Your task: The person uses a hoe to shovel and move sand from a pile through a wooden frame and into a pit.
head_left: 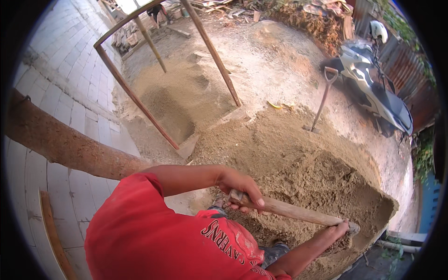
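Both my hands are closed around the wooden handle of a hoe (298, 212), which slants down to the right. My left hand (243, 187) grips it close to the butt end. Far down the shaft, next to the grey head, my right hand (338, 229) wraps around it. The hoe's blade is mostly hidden behind my right hand and the sand. Beneath the tool lies a big heap of damp brown sand mix (289, 163), with a cut, hollowed face on its right side.
A shovel (322, 102) stands upright in the heap's far edge. Beyond it is a parked motorcycle (368, 84) with a white helmet (378, 31). A wooden frame (135, 95) stands over another sand pile (163, 93). A tree trunk (70, 144) and a block wall (74, 51) are at left.
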Action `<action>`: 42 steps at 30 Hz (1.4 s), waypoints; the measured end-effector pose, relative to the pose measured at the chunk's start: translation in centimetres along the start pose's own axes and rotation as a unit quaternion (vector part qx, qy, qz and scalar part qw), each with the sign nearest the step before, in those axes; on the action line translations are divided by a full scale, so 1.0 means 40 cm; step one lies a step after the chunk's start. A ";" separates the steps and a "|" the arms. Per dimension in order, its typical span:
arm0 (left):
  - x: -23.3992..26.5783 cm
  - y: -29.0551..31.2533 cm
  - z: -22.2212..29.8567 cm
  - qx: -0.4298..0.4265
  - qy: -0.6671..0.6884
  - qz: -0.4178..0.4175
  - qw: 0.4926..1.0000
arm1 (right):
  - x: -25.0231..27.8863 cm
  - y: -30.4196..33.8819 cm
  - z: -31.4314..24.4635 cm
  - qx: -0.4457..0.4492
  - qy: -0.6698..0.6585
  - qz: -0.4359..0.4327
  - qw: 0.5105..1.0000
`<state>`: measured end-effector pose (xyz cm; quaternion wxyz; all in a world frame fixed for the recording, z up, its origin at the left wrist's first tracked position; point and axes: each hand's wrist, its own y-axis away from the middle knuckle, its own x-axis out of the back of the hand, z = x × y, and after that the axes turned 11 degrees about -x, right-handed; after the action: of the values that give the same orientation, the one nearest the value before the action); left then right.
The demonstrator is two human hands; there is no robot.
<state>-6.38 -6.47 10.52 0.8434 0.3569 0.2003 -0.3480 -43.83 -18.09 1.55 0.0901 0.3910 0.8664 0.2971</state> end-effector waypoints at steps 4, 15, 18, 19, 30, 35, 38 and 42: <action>0.277 0.390 -0.201 -0.147 -0.096 0.219 0.960 | -0.356 0.301 0.021 -0.031 0.027 -0.016 0.999; -0.236 1.108 -0.360 -0.308 -0.472 0.806 0.181 | -0.996 1.260 0.329 -0.417 -0.122 -0.679 0.592; -0.180 1.122 -0.278 -0.253 -0.518 0.801 0.163 | -1.040 1.175 0.407 -0.377 -0.176 -0.668 0.617; -0.146 1.119 -0.286 -0.236 -0.512 0.808 0.174 | -1.024 1.146 0.426 -0.370 -0.158 -0.632 0.663; 0.257 0.450 -0.318 0.011 -0.623 0.374 0.687 | -0.275 0.152 0.539 -0.230 0.055 -0.108 0.966; 0.271 0.170 -0.269 -0.034 -0.678 0.103 0.727 | 0.235 -0.086 0.571 -0.174 0.036 -0.025 0.984; 0.262 0.039 -0.276 -0.054 -0.690 0.021 0.722 | 0.497 -0.175 0.643 -0.087 0.105 -0.023 0.990; 0.257 -0.044 -0.325 0.021 -0.612 -0.118 0.782 | 0.458 -0.063 0.567 -0.205 -0.108 0.164 0.959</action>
<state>-1.88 -2.28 -4.97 0.7332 0.0602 -0.3245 -0.5946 -49.01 4.08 -16.83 0.2117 0.5310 0.6958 0.4348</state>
